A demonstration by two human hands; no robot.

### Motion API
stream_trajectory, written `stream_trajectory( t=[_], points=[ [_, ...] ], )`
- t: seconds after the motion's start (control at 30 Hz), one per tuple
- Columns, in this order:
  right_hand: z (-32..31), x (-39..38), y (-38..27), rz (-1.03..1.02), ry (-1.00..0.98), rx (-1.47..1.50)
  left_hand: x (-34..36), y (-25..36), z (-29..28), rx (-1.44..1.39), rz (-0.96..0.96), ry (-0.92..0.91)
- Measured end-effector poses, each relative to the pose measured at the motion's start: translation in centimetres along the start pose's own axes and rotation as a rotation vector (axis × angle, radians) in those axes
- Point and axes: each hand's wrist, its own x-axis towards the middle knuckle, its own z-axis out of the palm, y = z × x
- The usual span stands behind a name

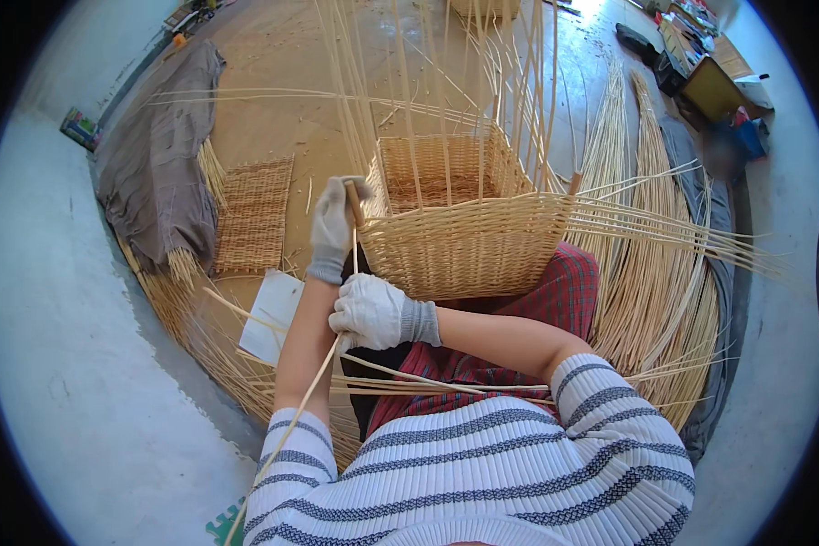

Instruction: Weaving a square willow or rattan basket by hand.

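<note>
A half-woven rectangular wicker basket [464, 241] rests on my lap, with long upright stakes rising from its rim. My left hand [333, 223], in a white knit glove, is closed around the short wooden post [354, 202] at the basket's near left corner. Just below it, my gloved right hand [371, 312] is closed on a pale wicker rod [313, 387]. This rod runs up from the fist to the corner post, and its other end trails down past my left forearm. The fingertips of both hands are partly hidden.
Bundles of long wicker rods [651, 273] lie on the right. A woven panel [254, 214] is on the floor at left, beside rods under a grey cloth [159, 155]. Loose rods stick out sideways from the basket. A box with odds and ends [714, 86] stands at far right.
</note>
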Motion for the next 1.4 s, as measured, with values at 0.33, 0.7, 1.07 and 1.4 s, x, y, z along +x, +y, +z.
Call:
stream_trajectory(
  t=[0.33,0.7,1.07,1.4],
  points=[
    [-5.6,-7.8,10.7,0.555,1.006,1.094,1.3,0.3,-0.8,-0.422,-0.344,-0.184],
    [-11.8,0.1,12.2,0.627,0.637,0.009,-0.5,-0.7,-2.2,0.114,-0.276,-0.333],
    [-10.0,-7.7,9.6,0.510,0.806,0.591,0.4,-1.2,-2.1,0.030,-0.383,-0.228],
    [-8.6,-9.1,8.8,0.632,0.789,0.486,1.1,-0.2,1.1,0.682,-0.349,0.029]
  ],
)
